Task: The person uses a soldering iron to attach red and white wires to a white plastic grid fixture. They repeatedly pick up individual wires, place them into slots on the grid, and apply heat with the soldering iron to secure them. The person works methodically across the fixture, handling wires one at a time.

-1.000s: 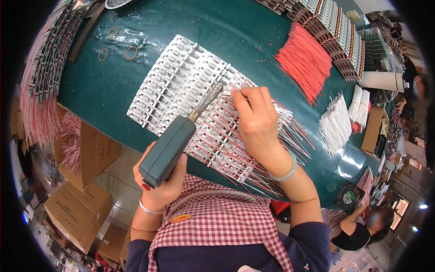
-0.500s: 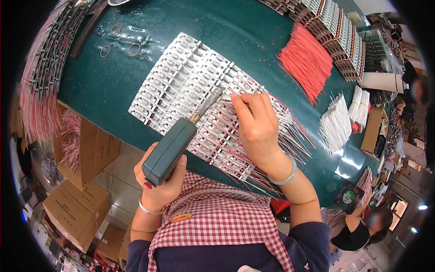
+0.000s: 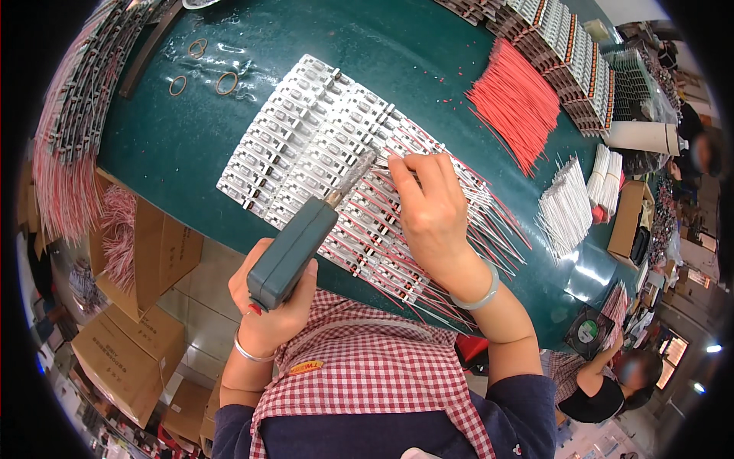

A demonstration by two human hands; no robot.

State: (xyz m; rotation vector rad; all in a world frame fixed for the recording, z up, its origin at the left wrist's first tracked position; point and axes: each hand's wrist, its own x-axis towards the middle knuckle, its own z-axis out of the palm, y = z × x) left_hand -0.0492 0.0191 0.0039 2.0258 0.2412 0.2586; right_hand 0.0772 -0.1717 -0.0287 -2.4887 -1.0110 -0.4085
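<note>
Soldering, apparently: left hand [image 3: 274, 320] wraps dark-green plastic soldering gun [image 3: 292, 252], right hand [image 3: 434, 214] pinches what looks like thin white wire [image 3: 386, 154] by its grey tip [image 3: 356, 174]. White ribbed component panel [image 3: 302, 141] lies 1 o'clock from left hand on green counter [image 3: 172, 145]; next move calls for steadiness.

Left hand [image 3: 271, 314]: palm and part of the fingers hidden behind the green-bodied tool [image 3: 290, 256]. Right hand [image 3: 432, 210]: covers part of the white strips [image 3: 329, 115] and wires [image 3: 489, 210]; whether its fingertips pinch a wire, too small to tell. The top edge cuts off 1 pale dish [image 3: 199, 3]; the lower edge, the dark blue shirt [image 3: 344, 437]. Clutter [image 3: 662, 222] at far right: blurred
</note>
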